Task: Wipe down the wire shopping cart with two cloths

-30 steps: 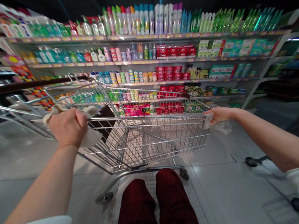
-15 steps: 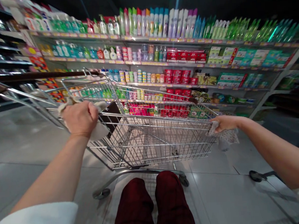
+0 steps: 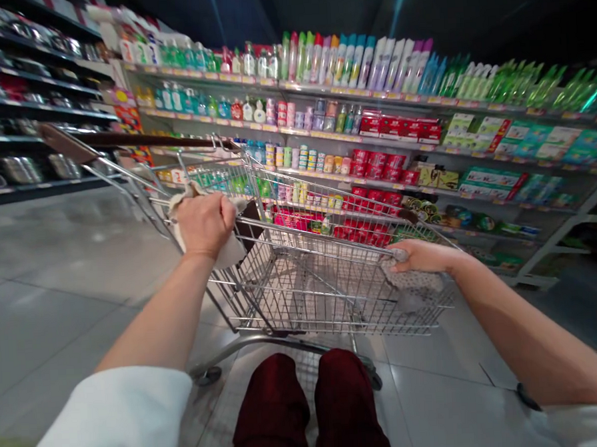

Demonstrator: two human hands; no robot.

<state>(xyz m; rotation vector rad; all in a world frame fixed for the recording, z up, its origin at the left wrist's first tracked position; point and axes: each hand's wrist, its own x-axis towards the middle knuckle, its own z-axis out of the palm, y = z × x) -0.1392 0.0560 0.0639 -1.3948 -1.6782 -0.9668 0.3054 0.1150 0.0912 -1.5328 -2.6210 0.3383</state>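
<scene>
Left hand wraps its fingers tight over a white cloth on the shopping cart handle, right hand curling its fingers round a dotted cloth!

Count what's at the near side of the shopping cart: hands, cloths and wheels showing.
Hands on the rim of the wire shopping cart: 2 (left hand, right hand)
Cloths under the hands: 2 (white cloth, speckled cloth)
Cart wheels in view: 2 ()
Total: 6
</scene>
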